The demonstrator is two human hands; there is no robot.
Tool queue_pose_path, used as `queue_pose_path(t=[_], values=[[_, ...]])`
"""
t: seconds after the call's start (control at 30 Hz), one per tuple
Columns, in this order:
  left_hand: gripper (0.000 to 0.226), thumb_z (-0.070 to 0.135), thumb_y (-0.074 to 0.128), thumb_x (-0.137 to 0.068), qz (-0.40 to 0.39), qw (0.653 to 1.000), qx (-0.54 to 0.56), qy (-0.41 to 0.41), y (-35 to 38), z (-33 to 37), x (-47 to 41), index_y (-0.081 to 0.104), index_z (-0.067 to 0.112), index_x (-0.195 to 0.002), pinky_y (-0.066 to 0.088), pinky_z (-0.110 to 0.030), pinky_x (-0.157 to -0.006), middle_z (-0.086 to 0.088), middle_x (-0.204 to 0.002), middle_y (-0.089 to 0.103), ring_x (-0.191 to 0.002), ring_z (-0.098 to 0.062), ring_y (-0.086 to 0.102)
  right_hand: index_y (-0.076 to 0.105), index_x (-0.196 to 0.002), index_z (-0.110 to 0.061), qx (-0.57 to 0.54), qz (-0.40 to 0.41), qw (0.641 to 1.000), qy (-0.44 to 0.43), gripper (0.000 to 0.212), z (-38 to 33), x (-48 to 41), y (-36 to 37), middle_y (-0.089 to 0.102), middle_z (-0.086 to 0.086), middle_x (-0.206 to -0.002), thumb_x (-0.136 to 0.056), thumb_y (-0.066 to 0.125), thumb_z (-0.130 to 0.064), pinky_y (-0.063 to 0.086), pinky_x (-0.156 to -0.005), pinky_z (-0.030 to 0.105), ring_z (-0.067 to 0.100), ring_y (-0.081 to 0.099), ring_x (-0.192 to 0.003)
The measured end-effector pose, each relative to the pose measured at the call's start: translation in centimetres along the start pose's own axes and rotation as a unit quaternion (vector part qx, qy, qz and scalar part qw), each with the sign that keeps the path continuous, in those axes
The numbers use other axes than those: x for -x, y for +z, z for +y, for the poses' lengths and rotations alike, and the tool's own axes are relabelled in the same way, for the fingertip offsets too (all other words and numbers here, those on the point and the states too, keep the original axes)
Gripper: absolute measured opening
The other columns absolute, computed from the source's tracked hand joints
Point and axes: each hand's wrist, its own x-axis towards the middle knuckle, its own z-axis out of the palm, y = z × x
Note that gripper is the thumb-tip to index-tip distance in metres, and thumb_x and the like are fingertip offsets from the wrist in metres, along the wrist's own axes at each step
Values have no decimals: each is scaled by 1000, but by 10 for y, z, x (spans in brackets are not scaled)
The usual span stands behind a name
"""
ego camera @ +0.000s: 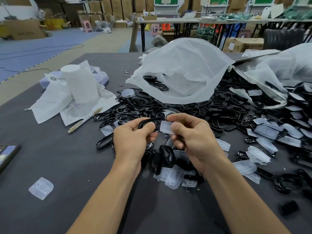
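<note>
At far left on the desk [67, 208] lies a dark phone [7, 154], with one loose clear pad [41, 188] nearer the front edge. Further in: white roll [82, 83] standing upright on printed papers [87, 107], pen [85, 119] lying just beside them.

Centre, held above the desk: left hand [131, 139], fingers [149, 127] curled and clamped on the black frame [148, 121]. The frame is a glossy rounded loop and sits between thumb and forefinger, projecting right. Its right end touches the translucent pad [166, 127], which is milky, flat and rounded-rectangular. Right hand [194, 137] pinches that pad, thumb in front, forefinger arched over the top, and the remaining fingers curl underneath.

Behind and to the right: heap of black frames and clear pads [228, 107], open white bag [182, 68] slumped on it.
</note>
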Motion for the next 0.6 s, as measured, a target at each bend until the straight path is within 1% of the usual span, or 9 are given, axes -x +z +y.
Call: queue_pose_path(t=[0.07,0.2,0.3,0.37,0.4,0.47,0.53,0.57,0.6], values=[[16,-3,75,-88,-2,1000,-2,2,0,0,0,79,12,-84,57,-21,-56,-6,-74,78,-59,-13,71,79,-85,-11,11,10,1000,-17,23,1,0,-1,62,1,-65,-88,71,11,41,-42,20,13,53,-50],[12,-3,75,-88,-1,1000,-1,-1,0,-2,-1,78,9,-88,59,-23,-58,-6,-74,78,-59,-15,71,80,-72,-16,23,28,999,-33,27,-1,0,-3,67,2,-60,-78,81,10,42,-44,19,10,55,-46],[13,-3,76,-88,-2,1000,-5,4,0,-2,0,79,10,-88,57,-21,-56,-6,-74,78,-60,-16,72,79,-70,-18,34,48,997,-46,27,-1,0,-6,69,1,-62,-76,83,8,48,-50,18,9,56,-49],[14,-4,76,-87,-2,1000,-9,9,0,-2,1,79,11,-87,57,-21,-55,-5,-72,77,-59,-16,72,79,-71,-16,18,56,997,-48,26,-3,-1,-6,69,2,-61,-76,82,9,47,-50,17,9,56,-49],[15,-4,76,-87,-2,1000,-10,11,0,-2,1,79,10,-87,57,-21,-55,-5,-71,77,-58,-15,72,79,-71,-15,-10,52,998,-39,25,-4,-1,-6,69,3,-62,-76,81,9,47,-50,17,10,58,-50],[16,-5,76,-87,-3,1000,-11,12,1,-1,2,78,11,-87,57,-21,-54,-4,-70,76,-57,-15,71,82,-72,-15,-121,24,992,6,18,-8,-1,-8,71,5,-67,-69,80,4,51,-53,16,11,63,-54],[17,-5,76,-87,-6,1000,-12,14,2,-2,2,79,12,-86,57,-21,-55,-4,-69,76,-57,-15,71,83,-73,-15,-235,-8,970,54,17,-11,-1,-12,73,6,-72,-65,76,-1,54,-55,16,13,67,-58],[17,-4,76,-87,-6,1000,-15,15,2,-2,2,79,12,-86,57,-21,-55,-4,-69,76,-57,-15,71,83,-74,-15,-259,-25,963,63,17,-12,0,-14,72,6,-73,-65,75,-2,54,-55,16,13,67,-59],[18,-4,77,-86,-5,1000,-19,16,1,-2,2,79,13,-85,57,-22,-54,-4,-69,76,-57,-15,70,83,-75,-15,-261,-38,963,63,17,-12,0,-14,71,6,-72,-65,75,-3,54,-55,16,12,67,-59]])
